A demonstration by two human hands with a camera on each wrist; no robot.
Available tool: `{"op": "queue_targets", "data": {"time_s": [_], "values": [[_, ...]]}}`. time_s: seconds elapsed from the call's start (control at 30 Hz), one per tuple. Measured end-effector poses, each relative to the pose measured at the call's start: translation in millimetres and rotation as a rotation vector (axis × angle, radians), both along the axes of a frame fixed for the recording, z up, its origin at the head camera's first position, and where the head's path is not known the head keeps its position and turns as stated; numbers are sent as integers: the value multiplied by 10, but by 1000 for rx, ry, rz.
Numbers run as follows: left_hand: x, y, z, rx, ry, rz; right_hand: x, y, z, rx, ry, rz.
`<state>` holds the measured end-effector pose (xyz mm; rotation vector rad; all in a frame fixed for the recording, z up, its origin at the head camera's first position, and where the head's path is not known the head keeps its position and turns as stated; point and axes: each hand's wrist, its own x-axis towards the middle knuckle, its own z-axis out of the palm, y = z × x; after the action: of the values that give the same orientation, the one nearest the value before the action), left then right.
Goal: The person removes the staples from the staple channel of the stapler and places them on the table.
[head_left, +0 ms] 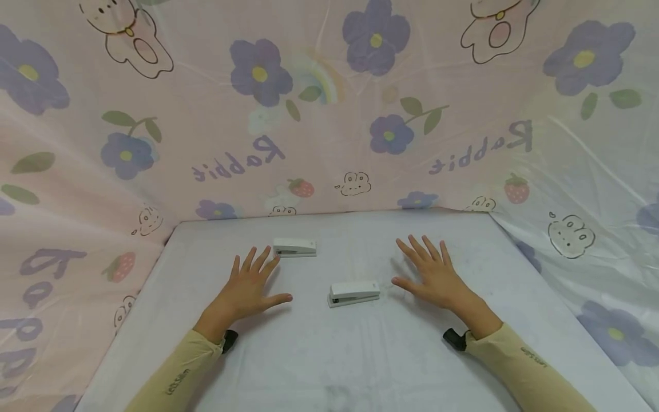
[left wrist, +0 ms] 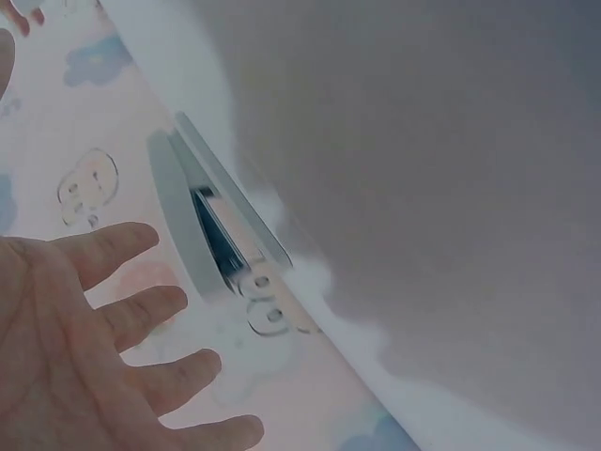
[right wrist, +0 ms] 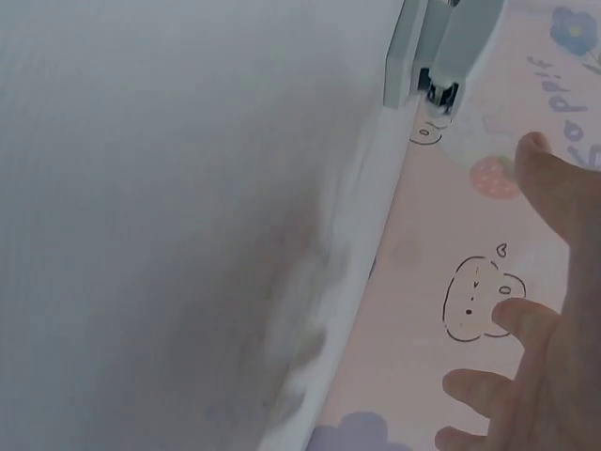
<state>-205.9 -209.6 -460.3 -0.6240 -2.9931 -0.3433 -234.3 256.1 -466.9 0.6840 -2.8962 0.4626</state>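
head: above, forward-down | wrists: close, forward | shared: floral backdrop [head_left: 324,134]

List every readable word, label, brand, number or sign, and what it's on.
"Rabbit", twice, mirrored: rear of the printed backdrop.
"Rabb…", mirrored, sideways, cut off by the frame: left side of the backdrop.
"Let's Slim", as best it reads: left sleeve.
"Let's Slim", small, less clear: right sleeve.
Far stapler and near stapler: tiny marks, too small to read.
Right wrist view: partial backdrop lettering, blurred.
No readable numbers.
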Motion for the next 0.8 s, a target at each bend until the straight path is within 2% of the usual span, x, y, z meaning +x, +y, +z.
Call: {"op": "queue_targets", "data": {"time_s": [0.13, 0.4, 0.57, 0.8], "values": [[-5, 118, -23, 14, 2, -42, 31, -87, -4, -8, 4, 24], [-7, 340, 19, -32, -22, -66, 71, -221, 4, -38, -1, 80], [-5, 503, 41, -10, -35, -105, 70, -314, -19, -53, -1, 122], [-7, 677, 4, 28, -65, -142, 88, -472, -39, -47, 9, 171]]}}
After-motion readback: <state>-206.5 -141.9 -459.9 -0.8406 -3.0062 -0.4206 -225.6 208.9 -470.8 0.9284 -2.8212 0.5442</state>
